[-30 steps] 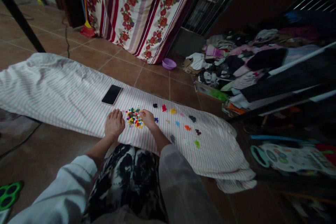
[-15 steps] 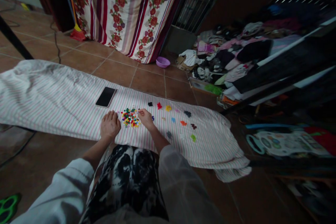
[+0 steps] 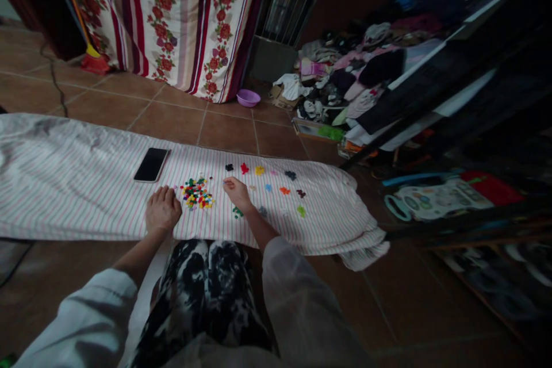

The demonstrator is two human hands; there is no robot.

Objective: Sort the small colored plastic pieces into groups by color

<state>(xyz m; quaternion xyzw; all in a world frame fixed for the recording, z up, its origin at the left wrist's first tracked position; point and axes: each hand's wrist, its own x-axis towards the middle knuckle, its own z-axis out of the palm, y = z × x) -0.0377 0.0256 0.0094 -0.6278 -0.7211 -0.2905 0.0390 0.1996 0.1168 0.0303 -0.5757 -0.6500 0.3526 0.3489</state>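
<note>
A mixed heap of tiny coloured pieces (image 3: 196, 194) lies on a striped cloth (image 3: 99, 184). Just left of it my left hand (image 3: 164, 208) rests palm down on the cloth, fingers loosely laid out, holding nothing visible. My right hand (image 3: 237, 192) hovers right of the heap with thumb and fingertips pinched; what is between them is too small to name. Around it are small single-colour clusters: black (image 3: 229, 167), red (image 3: 244, 168), yellow (image 3: 259, 170), green (image 3: 237, 213), light blue (image 3: 268, 188), orange (image 3: 284, 190), brown (image 3: 301, 193) and lime (image 3: 301, 211).
A phone (image 3: 150, 164) lies on the cloth beyond my left hand. Across the tiled floor stand a purple basin (image 3: 248, 98), a floral curtain (image 3: 185, 23) and a red broom (image 3: 95, 62). Heaped clothes (image 3: 345, 69) fill the far right.
My right hand has moved right, away from the mixed heap, still pinched, uncovering the green cluster. My left hand stays beside the heap. The whole view has shifted.
</note>
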